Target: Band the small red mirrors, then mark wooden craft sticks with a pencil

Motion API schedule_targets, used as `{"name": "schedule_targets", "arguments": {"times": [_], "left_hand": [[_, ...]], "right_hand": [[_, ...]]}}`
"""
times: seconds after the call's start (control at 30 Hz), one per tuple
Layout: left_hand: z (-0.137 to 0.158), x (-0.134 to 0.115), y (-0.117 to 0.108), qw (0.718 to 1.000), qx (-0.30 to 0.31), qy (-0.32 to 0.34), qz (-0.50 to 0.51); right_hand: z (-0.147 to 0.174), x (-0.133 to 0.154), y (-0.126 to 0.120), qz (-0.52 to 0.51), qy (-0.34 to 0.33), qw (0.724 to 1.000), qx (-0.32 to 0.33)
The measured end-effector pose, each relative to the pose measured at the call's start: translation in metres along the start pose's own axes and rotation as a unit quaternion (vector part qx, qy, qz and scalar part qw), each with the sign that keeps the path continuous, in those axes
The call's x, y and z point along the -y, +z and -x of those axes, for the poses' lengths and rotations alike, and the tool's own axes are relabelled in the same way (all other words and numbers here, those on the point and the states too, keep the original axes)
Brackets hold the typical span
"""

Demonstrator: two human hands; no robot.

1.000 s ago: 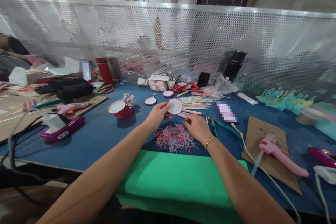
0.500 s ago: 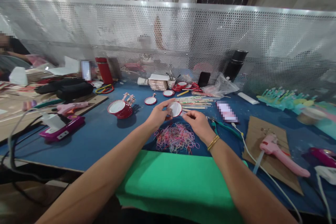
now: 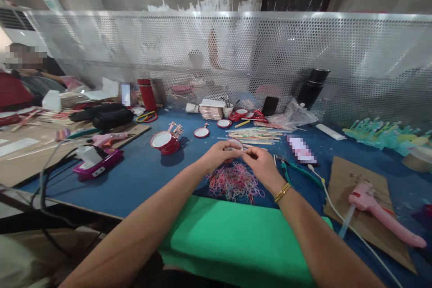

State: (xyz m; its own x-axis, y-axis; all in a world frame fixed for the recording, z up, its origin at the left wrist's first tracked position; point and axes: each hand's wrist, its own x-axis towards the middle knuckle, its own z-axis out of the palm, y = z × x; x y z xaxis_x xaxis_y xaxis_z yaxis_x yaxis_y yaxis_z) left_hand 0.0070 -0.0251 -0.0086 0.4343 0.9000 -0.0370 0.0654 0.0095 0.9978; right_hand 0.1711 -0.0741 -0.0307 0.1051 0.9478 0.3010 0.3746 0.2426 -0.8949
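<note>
Above a heap of thin pink and purple elastic bands, my left hand is closed on a small round white disc with a red rim. Most of that disc is hidden behind the fingers. At its near right edge, the fingertips of my right hand are pinched together, meeting the left fingers; what they hold is too small to make out. Left of the hands stands a stack of similar red-rimmed discs with small pinkish stems. A single stemmed disc lies between the stack and my hands.
Thin printed sticks lie beyond my hands. To the right are green-handled pliers, a phone and a pink glue gun on cardboard. A purple power strip sits left. A person sits far left.
My hands have come together at the disc, and it has tilted so its white face shows less. The whole view has shifted, with the table things now lying farther right.
</note>
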Motion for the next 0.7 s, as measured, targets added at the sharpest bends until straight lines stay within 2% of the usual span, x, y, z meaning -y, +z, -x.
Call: {"name": "schedule_targets", "arguments": {"times": [0.13,0.4,0.53,0.6,0.7], "left_hand": [[-0.001,0.006,0.001,0.998,0.036,0.029,-0.037],[-0.001,0.006,0.0,0.992,0.024,0.069,-0.103],[-0.002,0.004,0.0,0.99,0.02,0.064,-0.127],[-0.003,0.004,-0.001,0.983,0.007,0.092,-0.156],[-0.006,0.005,-0.006,0.971,-0.043,0.135,-0.192]], "right_hand": [[0.0,-0.003,0.0,0.019,-0.001,1.0,-0.004],[0.002,0.001,0.0,0.043,-0.007,0.999,-0.02],[0.003,0.004,0.001,0.052,-0.05,0.997,-0.017],[0.005,0.008,0.001,0.046,-0.078,0.996,-0.004],[0.009,0.018,-0.001,0.0,-0.091,0.995,0.042]]}}
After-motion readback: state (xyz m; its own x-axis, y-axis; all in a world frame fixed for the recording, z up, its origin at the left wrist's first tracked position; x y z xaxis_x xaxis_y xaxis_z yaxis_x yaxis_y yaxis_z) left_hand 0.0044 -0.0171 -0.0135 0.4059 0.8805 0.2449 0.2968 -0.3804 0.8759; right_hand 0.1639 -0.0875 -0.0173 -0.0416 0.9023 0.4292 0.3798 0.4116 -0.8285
